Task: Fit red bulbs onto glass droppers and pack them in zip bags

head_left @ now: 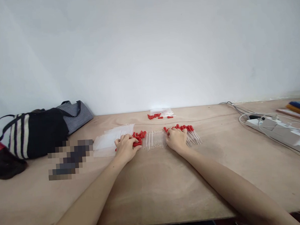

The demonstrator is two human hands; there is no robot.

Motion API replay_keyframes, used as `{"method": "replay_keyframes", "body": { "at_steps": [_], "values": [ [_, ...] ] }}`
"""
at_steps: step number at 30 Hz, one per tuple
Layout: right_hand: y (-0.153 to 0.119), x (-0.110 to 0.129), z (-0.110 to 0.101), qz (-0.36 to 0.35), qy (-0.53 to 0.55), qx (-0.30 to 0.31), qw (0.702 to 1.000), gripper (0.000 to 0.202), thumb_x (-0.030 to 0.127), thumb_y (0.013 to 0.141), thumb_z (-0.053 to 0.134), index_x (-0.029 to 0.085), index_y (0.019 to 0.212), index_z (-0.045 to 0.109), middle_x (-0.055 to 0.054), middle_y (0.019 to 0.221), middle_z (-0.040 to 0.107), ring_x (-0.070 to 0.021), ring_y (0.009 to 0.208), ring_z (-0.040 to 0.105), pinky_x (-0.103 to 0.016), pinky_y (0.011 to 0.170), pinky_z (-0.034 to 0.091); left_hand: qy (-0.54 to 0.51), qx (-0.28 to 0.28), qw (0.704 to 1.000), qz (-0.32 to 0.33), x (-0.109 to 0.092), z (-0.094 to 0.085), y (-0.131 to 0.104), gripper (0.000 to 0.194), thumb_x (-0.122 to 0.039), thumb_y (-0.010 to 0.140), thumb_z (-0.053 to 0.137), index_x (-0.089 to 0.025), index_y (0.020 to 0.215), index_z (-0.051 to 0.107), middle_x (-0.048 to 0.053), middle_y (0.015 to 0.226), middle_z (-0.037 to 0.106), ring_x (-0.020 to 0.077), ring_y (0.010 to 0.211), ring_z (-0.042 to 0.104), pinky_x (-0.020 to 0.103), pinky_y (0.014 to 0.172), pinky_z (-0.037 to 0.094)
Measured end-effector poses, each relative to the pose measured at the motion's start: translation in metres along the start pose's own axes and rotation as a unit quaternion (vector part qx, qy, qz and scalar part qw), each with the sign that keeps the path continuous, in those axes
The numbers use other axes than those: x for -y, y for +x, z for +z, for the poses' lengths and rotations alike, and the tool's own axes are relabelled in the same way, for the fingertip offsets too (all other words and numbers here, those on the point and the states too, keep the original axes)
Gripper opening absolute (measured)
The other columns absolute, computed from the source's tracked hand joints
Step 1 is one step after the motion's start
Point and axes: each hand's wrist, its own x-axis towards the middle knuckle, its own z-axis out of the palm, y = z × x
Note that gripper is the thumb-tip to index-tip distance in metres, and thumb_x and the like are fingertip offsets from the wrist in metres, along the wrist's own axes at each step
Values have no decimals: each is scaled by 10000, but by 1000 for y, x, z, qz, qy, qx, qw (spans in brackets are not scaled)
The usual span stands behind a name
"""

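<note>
My left hand rests over a pile of red rubber bulbs, thumb and fingers apart. Under and behind that hand lie thin translucent plastic bags. Between my hands is a row of clear glass dropper tubes, side by side on the table. At the right end of this row my right hand is curled down, its fingertips mostly hidden, so what they pinch cannot be seen. Just beyond and beside it lie droppers with red bulbs on their ends, fanned out with tips toward me.
More red bulbs and a clear bag lie near the wall. On the left are a black striped bag, a dark bottle and a blurred-out dark object. A power strip with cables stands right.
</note>
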Motion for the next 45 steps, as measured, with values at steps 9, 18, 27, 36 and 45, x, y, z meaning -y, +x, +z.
{"method": "replay_keyframes", "body": {
  "at_steps": [9,18,27,36,45],
  "values": [
    [7,5,-2,23,-24,58,998,254,286,746,443,131,723,642,-144,820,640,-252,824,538,-406,762,214,13,-7,1000,-1,6,1,1,121,-291,675,618,-252,784,649,60,919,550,251,923,436,400,744,265],
    [17,-1,-7,62,34,154,986,168,290,676,503,181,676,631,-68,746,643,-222,741,570,-390,757,235,10,-14,1000,2,9,8,2,66,-278,701,594,-241,723,644,50,885,553,244,910,444,387,729,271],
    [19,-1,-5,74,72,179,978,128,286,640,535,175,587,571,-24,633,610,-189,671,564,-392,782,243,11,-8,1000,-3,5,6,2,48,-262,691,606,-235,718,635,49,903,557,247,925,447,396,742,273],
    [14,-8,-15,60,146,144,977,284,381,727,466,184,552,574,-24,601,613,-169,635,536,-384,762,256,2,-28,999,-19,5,4,4,139,-344,740,544,-210,747,579,51,895,584,245,915,457,378,736,272],
    [-33,-57,-19,-296,82,-73,949,158,216,813,418,165,722,536,-40,707,604,-162,748,475,-357,793,207,41,-25,994,-97,12,7,10,248,-316,824,404,-194,959,572,78,1001,618,259,967,460,418,790,245]
  ]
}}
